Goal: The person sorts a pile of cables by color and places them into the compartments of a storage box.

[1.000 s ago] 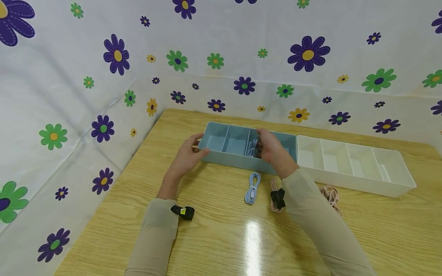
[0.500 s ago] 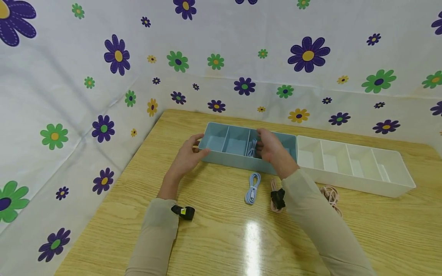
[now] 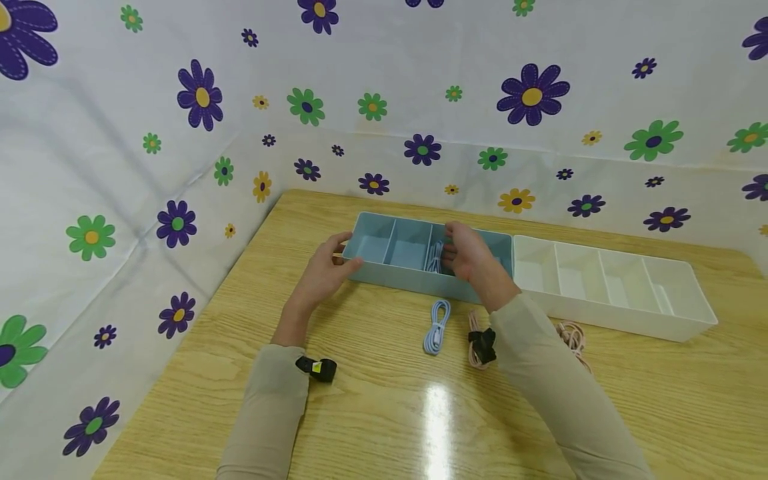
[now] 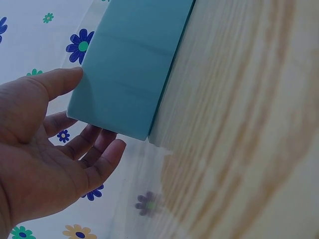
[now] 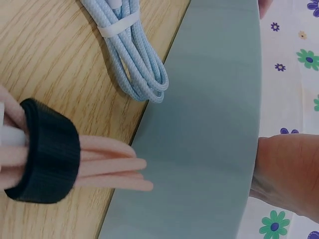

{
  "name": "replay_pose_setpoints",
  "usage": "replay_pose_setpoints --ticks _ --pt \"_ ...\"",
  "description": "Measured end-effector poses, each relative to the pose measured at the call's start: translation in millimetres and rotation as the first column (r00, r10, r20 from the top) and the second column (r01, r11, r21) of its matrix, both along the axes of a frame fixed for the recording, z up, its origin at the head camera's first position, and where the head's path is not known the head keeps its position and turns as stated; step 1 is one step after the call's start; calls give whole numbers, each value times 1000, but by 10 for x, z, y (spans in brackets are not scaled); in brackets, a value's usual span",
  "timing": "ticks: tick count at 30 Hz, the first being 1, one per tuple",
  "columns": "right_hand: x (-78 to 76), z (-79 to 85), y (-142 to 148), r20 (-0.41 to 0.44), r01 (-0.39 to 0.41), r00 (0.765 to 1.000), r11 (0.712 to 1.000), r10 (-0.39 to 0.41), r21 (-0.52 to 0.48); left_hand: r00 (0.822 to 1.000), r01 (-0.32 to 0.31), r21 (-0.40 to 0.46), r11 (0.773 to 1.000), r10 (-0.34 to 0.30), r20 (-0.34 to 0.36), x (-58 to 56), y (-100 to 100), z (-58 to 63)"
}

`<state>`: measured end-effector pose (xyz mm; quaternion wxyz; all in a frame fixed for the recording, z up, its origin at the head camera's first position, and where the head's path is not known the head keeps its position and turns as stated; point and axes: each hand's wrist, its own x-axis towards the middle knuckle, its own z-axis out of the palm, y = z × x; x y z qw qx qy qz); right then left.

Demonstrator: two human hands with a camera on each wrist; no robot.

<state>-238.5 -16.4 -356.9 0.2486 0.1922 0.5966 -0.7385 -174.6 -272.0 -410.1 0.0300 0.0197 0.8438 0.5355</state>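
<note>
A light blue box (image 3: 396,275) with several compartments lies along the table. My left hand (image 3: 325,272) holds its left end, thumb at the front corner and fingers around the end wall; the left wrist view shows that hand (image 4: 55,149) against the blue wall. My right hand (image 3: 471,257) reaches into the third compartment, fingers beside a bundled light blue cable (image 3: 435,259) standing there. In the right wrist view the box's front wall (image 5: 199,114) hides those fingers. A second light blue cable (image 3: 437,327) and a pink cable (image 3: 474,357) with a black strap lie in front.
A white divided box (image 3: 618,313) adjoins the blue one on the right. Another pink cable (image 3: 573,337) lies before it, partly behind my right sleeve (image 3: 552,373). Flower-patterned cloth (image 3: 468,120) rises behind and left of the wooden table (image 3: 360,387).
The head view has shifted very slightly. Both hands, the blue box and the cables keep their places.
</note>
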Motion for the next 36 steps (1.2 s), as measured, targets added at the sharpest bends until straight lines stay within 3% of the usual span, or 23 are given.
replay_pose_setpoints --ticks 10,21,30,36 --pt "111 89 119 -52 -4 999 999 2 -40 1000 2 -5 1000 -2 4 3 25 -2" --pt "290 193 391 -119 -56 992 976 31 -211 1000 -5 -39 999 5 5 -9 6 -9" --pt "384 98 588 -133 -115 988 943 76 -314 1000 -15 -32 999 15 10 5 -40 -56" --pt "426 84 725 -134 -98 990 930 53 -355 1000 -15 -42 999 15 3 -16 -7 -40"
